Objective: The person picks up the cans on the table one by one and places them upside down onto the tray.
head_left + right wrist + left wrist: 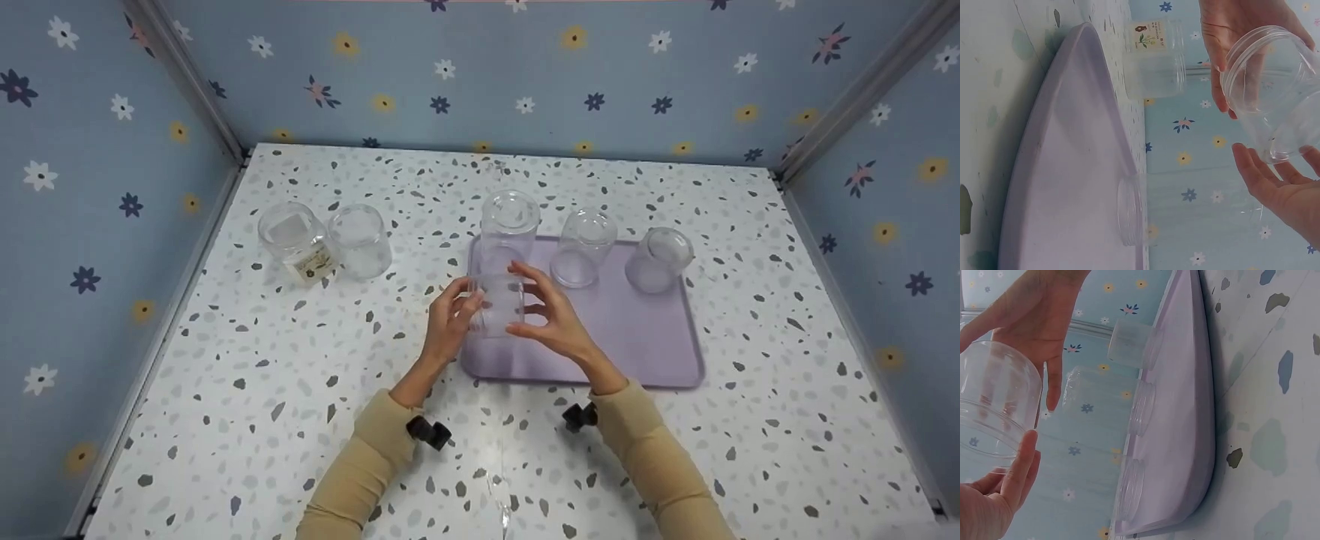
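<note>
Both hands hold a clear plastic jar (497,307) on its side over the left part of the lilac tray (622,345). My left hand (450,319) grips the jar near its threaded mouth, thumb on the near side. At the base end, my right hand (551,319) has its thumb and fingers spread around the jar. In the right wrist view, the jar's ridged rim (1235,73) lies beside the left hand, while the right fingertips touch the base. Nothing is visible inside the jar.
Three clear jars stand upside down along the tray's back: a tall one (510,221), a medium one (589,244) and a short one (660,259). On the table at left stand a labelled jar (311,262) and a plain jar (362,244). Flowered panels (480,82) enclose the table.
</note>
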Available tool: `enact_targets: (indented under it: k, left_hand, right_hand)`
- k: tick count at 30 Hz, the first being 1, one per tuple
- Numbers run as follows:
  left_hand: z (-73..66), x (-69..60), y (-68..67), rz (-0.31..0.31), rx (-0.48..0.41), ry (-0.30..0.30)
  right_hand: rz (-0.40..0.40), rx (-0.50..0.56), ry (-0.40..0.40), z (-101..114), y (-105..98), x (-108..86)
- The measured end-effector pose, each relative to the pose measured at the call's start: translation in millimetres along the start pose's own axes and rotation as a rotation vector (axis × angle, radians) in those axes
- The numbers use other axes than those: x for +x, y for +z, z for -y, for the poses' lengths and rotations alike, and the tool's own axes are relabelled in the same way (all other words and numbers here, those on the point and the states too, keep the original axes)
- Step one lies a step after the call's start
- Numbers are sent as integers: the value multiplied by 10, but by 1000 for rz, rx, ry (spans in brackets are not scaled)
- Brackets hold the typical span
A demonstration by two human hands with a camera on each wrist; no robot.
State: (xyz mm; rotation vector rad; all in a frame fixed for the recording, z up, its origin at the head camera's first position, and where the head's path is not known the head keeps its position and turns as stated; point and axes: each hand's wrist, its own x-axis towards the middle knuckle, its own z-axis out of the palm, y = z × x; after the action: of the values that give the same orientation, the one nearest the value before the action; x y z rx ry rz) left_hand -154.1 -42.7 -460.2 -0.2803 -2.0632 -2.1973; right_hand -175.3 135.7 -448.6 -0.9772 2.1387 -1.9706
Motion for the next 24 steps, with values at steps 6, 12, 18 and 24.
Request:
enact_targets:
  k: [6,12,18,24]
  left_hand:
    - [2,-8,10,27,-52,0]
    - [-13,-12,5,47,-65,5]
    - [-57,-19,-20,66,22,7]
    - [18,13,-91,77,74,38]
  right_hand:
    - [-13,11,-2,24,11,-24]
    - [-27,-7,-13,24,21,-29]
    - [-54,-40,-7,23,32,-37]
    - [-65,-126,10,32,16,-56]
